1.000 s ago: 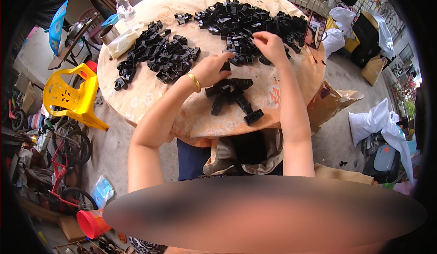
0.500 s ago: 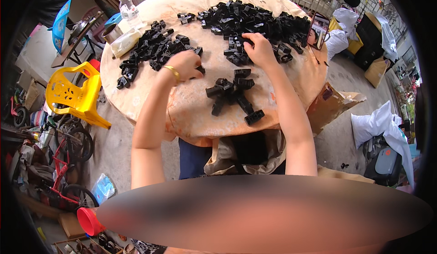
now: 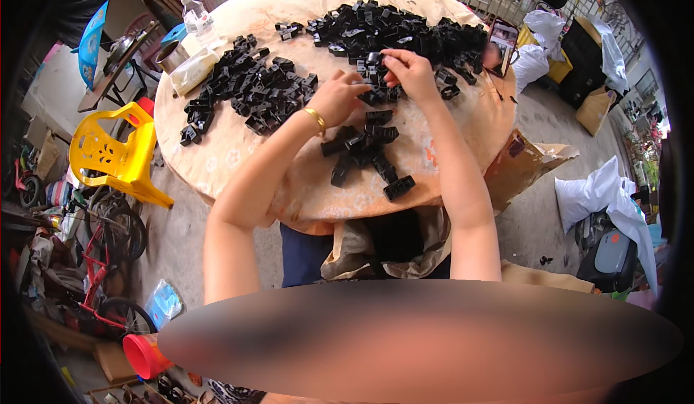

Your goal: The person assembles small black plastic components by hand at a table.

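Head view: both hands meet above the middle of the round surface. The left hand, a gold bangle on its wrist, and the right hand each close a narrow grip on the same small black plastic part, held just above the surface between the two hands. A large pile of like black parts lies beyond the hands; a second pile lies to the left; a small cluster lies nearer the person. A clear bottle stands at the far left rim. A yellow plastic chair stands on the floor beside the surface.
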`<action>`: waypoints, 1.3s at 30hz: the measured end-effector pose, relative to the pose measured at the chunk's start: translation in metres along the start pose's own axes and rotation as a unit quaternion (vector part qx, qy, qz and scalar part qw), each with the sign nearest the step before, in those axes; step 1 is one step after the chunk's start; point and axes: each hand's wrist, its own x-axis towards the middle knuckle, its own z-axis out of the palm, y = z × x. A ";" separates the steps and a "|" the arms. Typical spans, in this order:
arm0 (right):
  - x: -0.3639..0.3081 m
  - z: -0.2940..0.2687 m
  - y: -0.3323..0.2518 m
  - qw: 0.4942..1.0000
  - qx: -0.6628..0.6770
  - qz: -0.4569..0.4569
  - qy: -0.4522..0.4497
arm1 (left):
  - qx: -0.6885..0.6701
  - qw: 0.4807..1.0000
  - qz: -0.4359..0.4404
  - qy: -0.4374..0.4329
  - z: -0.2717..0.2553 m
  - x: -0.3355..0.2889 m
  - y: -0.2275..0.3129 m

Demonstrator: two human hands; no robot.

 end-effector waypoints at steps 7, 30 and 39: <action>-0.011 0.015 -0.005 0.995 -0.028 0.005 -0.099 | 0.018 0.996 -0.084 -0.002 0.005 -0.004 0.007; -0.021 0.041 0.001 0.975 -0.132 -0.174 0.025 | -0.609 0.723 -0.263 0.195 -0.022 -0.007 0.009; -0.032 0.049 -0.012 0.867 -0.394 -0.303 0.030 | -0.699 0.625 -0.311 0.154 -0.020 -0.010 0.009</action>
